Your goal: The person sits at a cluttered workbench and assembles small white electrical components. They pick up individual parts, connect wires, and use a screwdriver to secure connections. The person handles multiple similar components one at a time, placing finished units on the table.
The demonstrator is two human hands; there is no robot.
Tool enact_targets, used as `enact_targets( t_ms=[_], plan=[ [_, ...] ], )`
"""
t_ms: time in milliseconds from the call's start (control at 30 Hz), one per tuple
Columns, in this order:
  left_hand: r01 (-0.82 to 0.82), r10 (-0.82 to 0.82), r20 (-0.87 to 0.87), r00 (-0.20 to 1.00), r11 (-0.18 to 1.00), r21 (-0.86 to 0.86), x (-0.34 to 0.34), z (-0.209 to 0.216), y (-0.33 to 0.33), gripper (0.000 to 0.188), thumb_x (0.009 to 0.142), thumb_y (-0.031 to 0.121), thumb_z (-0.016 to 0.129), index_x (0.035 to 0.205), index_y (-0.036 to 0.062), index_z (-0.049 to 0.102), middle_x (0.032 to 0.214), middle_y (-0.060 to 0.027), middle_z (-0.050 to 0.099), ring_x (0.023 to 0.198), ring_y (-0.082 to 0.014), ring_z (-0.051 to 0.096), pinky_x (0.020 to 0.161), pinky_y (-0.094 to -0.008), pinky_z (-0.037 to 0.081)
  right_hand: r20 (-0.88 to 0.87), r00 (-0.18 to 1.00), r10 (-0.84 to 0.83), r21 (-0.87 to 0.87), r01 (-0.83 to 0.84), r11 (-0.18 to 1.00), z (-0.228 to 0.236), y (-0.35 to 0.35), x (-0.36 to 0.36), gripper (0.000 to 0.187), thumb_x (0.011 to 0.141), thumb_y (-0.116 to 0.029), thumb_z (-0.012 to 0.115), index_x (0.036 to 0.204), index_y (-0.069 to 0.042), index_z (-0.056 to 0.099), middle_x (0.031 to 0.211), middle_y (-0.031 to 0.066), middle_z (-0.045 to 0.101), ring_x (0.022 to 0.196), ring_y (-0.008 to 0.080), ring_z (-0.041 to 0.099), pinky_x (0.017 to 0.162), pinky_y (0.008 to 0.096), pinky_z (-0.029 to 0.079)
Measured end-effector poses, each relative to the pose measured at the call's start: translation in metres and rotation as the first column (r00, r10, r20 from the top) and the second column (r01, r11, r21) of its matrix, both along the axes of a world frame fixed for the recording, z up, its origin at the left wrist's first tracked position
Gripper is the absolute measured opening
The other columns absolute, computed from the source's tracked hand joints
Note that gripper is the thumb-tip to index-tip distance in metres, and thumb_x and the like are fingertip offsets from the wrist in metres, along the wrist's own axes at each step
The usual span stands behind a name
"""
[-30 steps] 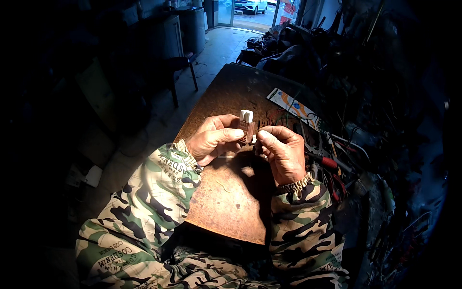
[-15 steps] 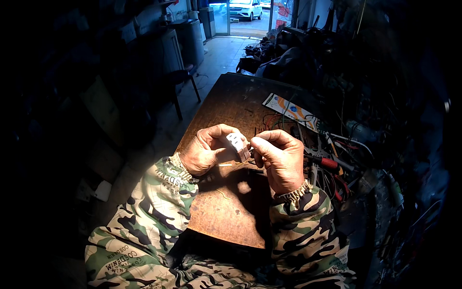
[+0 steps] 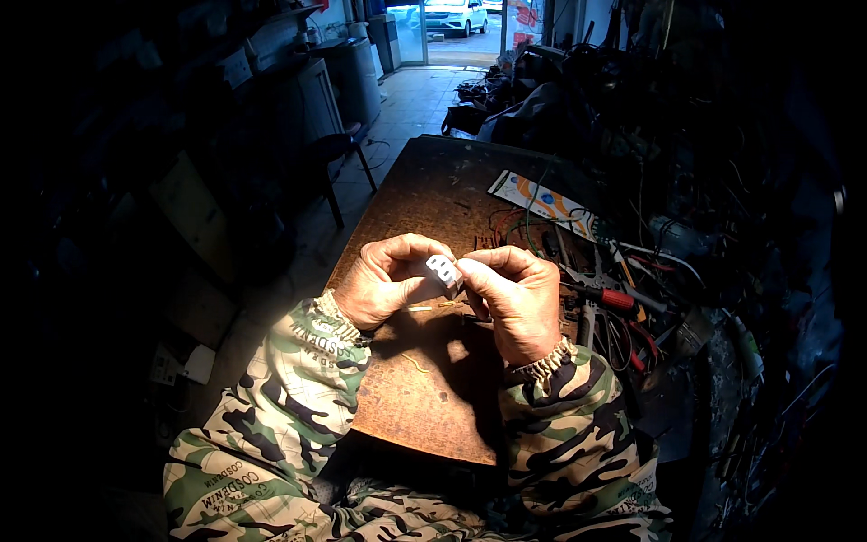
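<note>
A brown, rust-stained worktop (image 3: 424,406) runs away from the person. Along its right edge lies a tangle of wires (image 3: 533,226), a printed card (image 3: 542,200) toward the far right corner, and nearer in a red-handled screwdriver (image 3: 614,298) among pliers — nothing stands between the hands. Both meet over the worktop's middle: the left hand (image 3: 384,285) and right hand (image 3: 515,298) curl closed on a small white plug-like block (image 3: 442,269), probably a connector — pinched between their fingertips.

We pinch a small white plastic connector (image 3: 442,269) between both hands, left hand (image 3: 384,285) and right hand (image 3: 515,298), above the rusty brown counter (image 3: 424,397), red-handled screwdriver (image 3: 607,297) nearby.
</note>
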State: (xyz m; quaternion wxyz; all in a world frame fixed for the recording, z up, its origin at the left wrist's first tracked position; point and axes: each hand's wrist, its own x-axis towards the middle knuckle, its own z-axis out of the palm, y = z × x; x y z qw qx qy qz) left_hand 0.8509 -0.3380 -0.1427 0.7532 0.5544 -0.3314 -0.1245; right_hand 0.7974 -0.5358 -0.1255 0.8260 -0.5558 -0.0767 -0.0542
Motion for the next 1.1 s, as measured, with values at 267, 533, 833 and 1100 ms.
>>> enact_targets(
  t_ms=[267,533,833,1100],
  plan=[
    [-0.026,0.024,-0.025,0.999,0.996,-0.082,0.002,0.002,0.001,0.034,0.087,0.009,0.079,0.118,0.0032,0.066,0.116,-0.0084,0.068,0.106,-0.0180,0.068,0.094,-0.0327,0.056,0.069,0.995,0.071,0.018,-0.073,0.997,-0.001,0.003,0.001,0.022,0.091,-0.004,0.072,0.111,0.005,0.071,0.094,0.0101,0.073,0.078,0.0112,0.067,0.069,0.0224,0.053],
    [-0.057,0.041,-0.074,0.996,0.973,-0.223,0.007,-0.010,-0.001,0.031,0.088,-0.003,0.073,0.115,0.0060,0.060,0.116,-0.0112,0.068,0.110,-0.0223,0.068,0.098,-0.0372,0.057,0.131,0.991,0.024,-0.021,-0.022,1.000,-0.009,0.009,0.003,0.030,0.088,0.003,0.073,0.118,0.005,0.068,0.102,0.0125,0.073,0.089,0.0163,0.070,0.082,0.0285,0.058],
    [-0.213,0.190,-0.112,0.975,0.943,-0.255,-0.004,-0.014,-0.015,0.017,0.091,-0.004,0.071,0.106,0.0032,0.069,0.112,-0.0100,0.072,0.105,-0.0182,0.069,0.095,-0.0336,0.057,0.100,0.993,-0.060,0.058,0.055,0.997,-0.014,0.011,0.005,0.029,0.086,0.003,0.077,0.114,0.003,0.069,0.103,0.0103,0.073,0.094,0.0141,0.069,0.084,0.0263,0.057],
    [-0.427,0.429,0.006,0.903,0.900,-0.087,-0.027,-0.003,-0.037,0.029,0.095,0.005,0.070,0.123,-0.0032,0.068,0.114,-0.0122,0.073,0.106,-0.0175,0.068,0.099,-0.0321,0.053,0.146,0.962,-0.230,0.024,0.229,0.973,-0.018,0.017,0.005,0.028,0.086,0.003,0.078,0.112,0.002,0.068,0.103,0.0083,0.071,0.094,0.0137,0.068,0.082,0.0253,0.057]
  ],
)
